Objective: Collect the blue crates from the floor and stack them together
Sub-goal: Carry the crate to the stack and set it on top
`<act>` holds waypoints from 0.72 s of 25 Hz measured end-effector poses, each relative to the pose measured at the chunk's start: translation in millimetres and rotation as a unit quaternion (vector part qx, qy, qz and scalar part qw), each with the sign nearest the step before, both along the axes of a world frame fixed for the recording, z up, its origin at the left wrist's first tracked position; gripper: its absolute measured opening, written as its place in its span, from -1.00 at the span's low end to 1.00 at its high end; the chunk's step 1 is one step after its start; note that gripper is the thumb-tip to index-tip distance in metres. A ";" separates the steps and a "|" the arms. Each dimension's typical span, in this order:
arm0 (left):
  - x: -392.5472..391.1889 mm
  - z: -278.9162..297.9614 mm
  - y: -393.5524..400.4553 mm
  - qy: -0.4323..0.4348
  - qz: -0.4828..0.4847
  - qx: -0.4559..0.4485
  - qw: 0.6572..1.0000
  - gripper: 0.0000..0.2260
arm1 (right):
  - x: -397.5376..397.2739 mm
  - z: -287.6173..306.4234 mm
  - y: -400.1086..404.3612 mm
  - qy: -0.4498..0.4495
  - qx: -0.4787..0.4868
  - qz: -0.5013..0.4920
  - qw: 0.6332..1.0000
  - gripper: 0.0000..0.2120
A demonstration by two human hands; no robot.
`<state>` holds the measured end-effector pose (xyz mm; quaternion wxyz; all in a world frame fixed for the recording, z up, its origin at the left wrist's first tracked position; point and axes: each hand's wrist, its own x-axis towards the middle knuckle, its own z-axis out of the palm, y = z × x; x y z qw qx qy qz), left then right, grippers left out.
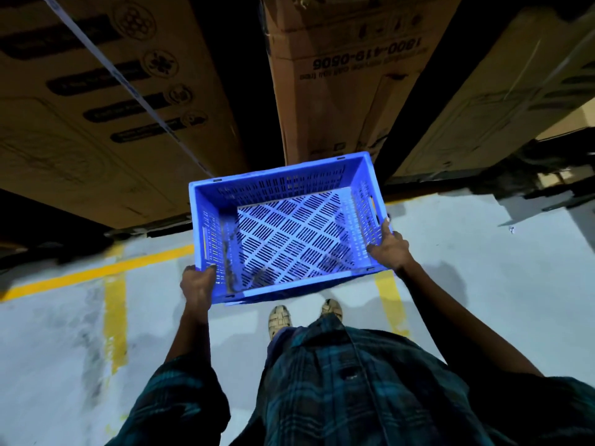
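An empty blue crate (289,233) with slotted walls and a slotted bottom is held up in the air in front of me, above the floor. My left hand (197,289) grips its near left corner. My right hand (391,249) grips its right rim near the front corner. The crate is roughly level and open side up. No other blue crate is in view.
Tall cardboard boxes (106,101) (347,75) (502,91) stand ahead, with dark gaps between them. The grey floor (483,284) has yellow painted lines (96,272) (391,304). My feet in sandals (279,318) are below the crate.
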<state>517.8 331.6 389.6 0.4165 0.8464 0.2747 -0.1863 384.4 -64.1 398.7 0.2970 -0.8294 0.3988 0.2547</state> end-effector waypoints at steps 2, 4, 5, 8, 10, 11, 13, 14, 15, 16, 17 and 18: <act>-5.2 3.3 -1.2 0.033 0.000 0.019 0.999 -0.53 | -13.7 -4.7 14.1 0.010 0.003 -0.008 1.000 -0.11; -4.3 8.5 -2.1 0.064 -0.004 0.035 0.997 -0.60 | -24.4 -8.5 21.3 0.006 0.000 -0.006 1.000 -0.08; -3.6 11.7 -0.8 0.075 -0.006 0.031 0.997 -0.62 | -25.7 -9.0 20.8 -0.002 -0.002 -0.008 1.000 -0.08; -12.1 18.4 7.2 0.056 -0.016 -0.023 0.998 -0.56 | -17.5 -4.1 15.1 -0.040 -0.001 -0.036 0.999 -0.19; -19.0 19.1 12.1 0.034 -0.006 -0.030 0.999 -0.49 | -15.4 -3.2 17.6 -0.024 -0.010 -0.021 0.999 -0.25; -21.6 18.3 13.7 0.033 -0.007 -0.026 0.999 -0.53 | -17.0 -3.3 21.3 -0.007 -0.018 -0.002 1.000 -0.26; -21.4 16.8 12.2 0.037 -0.009 -0.007 0.999 -0.65 | -21.7 -5.4 27.1 0.021 -0.024 0.024 0.999 -0.28; -18.9 15.0 11.1 0.042 -0.010 0.003 0.999 -0.67 | -21.8 -5.5 27.5 0.028 -0.016 0.022 0.999 -0.28; -17.2 14.7 9.8 0.048 -0.019 0.011 0.999 -0.67 | -20.6 -3.1 26.2 0.033 0.000 0.016 0.999 -0.27; -16.4 14.6 8.0 0.050 -0.029 0.016 0.998 -0.65 | -18.2 -0.4 24.4 0.037 0.012 0.010 0.999 -0.26; -16.5 16.3 5.1 0.052 -0.040 0.022 0.998 -0.62 | -16.2 2.9 23.7 0.040 0.018 0.007 0.999 -0.25; -16.5 15.5 2.4 0.053 -0.048 0.028 0.997 -0.58 | -15.2 5.8 24.3 0.041 0.019 0.001 0.999 -0.27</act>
